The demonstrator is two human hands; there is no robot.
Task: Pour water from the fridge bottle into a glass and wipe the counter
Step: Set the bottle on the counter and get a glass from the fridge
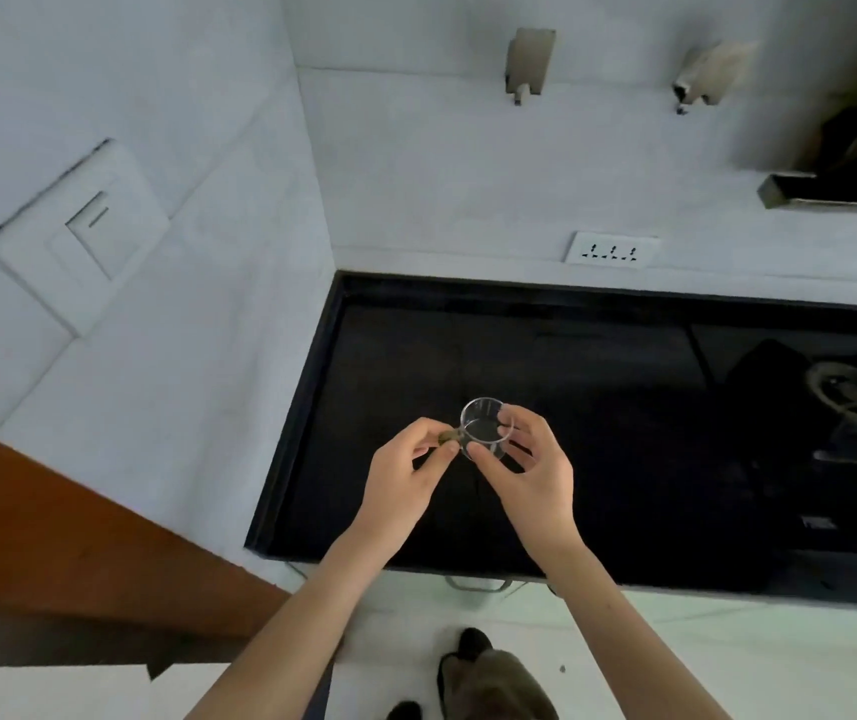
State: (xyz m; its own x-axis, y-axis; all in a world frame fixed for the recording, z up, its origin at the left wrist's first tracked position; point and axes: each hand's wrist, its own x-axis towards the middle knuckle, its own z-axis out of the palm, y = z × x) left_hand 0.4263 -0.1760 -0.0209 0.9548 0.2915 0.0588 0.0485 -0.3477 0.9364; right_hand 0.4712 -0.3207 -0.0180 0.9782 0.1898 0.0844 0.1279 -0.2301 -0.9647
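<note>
I count one clear glass [486,427], held over the one black counter [598,459] between my two hands, left hand [405,472] and right hand [533,472]. On the wall past the counter's far edge sits one socket strip [611,249]; higher up hang two hooks [529,62]. One wall switch [78,236] is off the counter's left edge.

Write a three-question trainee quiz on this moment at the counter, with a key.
1. True or false: the right hand grips the glass.
2. What does the left hand pinch? A) the glass's small handle B) a bottle cap C) a cloth
3. The wall socket sits above the black ____.

Key: 1 true; 2 A; 3 counter.
</note>
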